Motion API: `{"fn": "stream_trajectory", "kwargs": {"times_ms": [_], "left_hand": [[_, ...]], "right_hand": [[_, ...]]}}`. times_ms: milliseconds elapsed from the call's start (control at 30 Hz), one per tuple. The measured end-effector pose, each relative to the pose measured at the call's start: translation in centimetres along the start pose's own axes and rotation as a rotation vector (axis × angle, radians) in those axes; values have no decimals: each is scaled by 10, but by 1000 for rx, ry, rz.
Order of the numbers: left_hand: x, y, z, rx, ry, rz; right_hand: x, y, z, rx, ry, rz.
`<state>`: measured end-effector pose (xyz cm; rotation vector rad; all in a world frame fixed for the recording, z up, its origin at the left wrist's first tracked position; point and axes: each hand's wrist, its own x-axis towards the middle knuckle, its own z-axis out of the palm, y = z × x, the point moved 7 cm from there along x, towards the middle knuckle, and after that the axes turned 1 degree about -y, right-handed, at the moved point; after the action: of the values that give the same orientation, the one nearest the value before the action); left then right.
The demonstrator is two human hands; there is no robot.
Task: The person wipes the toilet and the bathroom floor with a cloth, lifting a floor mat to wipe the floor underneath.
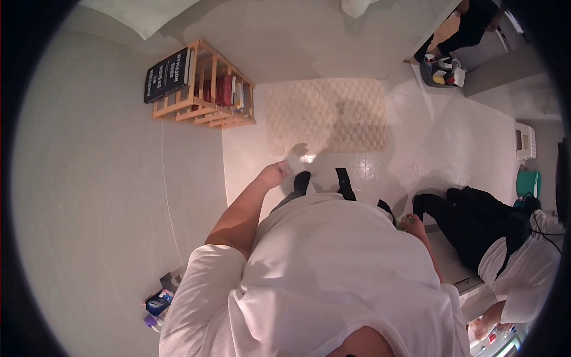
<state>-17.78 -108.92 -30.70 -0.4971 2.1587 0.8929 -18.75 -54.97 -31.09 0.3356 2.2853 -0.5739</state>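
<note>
My left hand (275,175) hangs out in front of my body at the left, above the floor, with its fingers curled inward. I cannot make out whether anything is in them. Low at my right side, my right hand (414,226) is closed around a small greenish, see-through object (406,222). Its kind is too small and blurred to tell, and my fingers cover part of it. Past my left hand lies a beige textured mat (327,116) on the pale floor.
A wooden crate shelf (205,113) with books stands left, a black book (168,75) on top. At right, another person (476,232) in dark trousers is close to my right arm. A caddy (442,72) stands upper right, near a teal container (528,182).
</note>
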Motion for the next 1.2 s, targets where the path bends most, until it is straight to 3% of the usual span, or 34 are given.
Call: {"fn": "stream_trajectory", "kwargs": {"times_ms": [167, 533, 633, 933, 1200], "left_hand": [[3, 10, 5, 14, -22, 57], [-28, -83, 14, 117, -33, -125], [-36, -94, 20, 83, -23, -146], [-39, -83, 28, 137, -43, -98], [-30, -57, 20, 136, -17, -50]], "right_hand": [[2, 13, 10, 13, 0, -48], [12, 23, 26, 4, -4, -87], [19, 32, 32, 124, -71, -37], [18, -19, 22, 28, -46, -116], [12, 8, 27, -21, -43, -23]]}}
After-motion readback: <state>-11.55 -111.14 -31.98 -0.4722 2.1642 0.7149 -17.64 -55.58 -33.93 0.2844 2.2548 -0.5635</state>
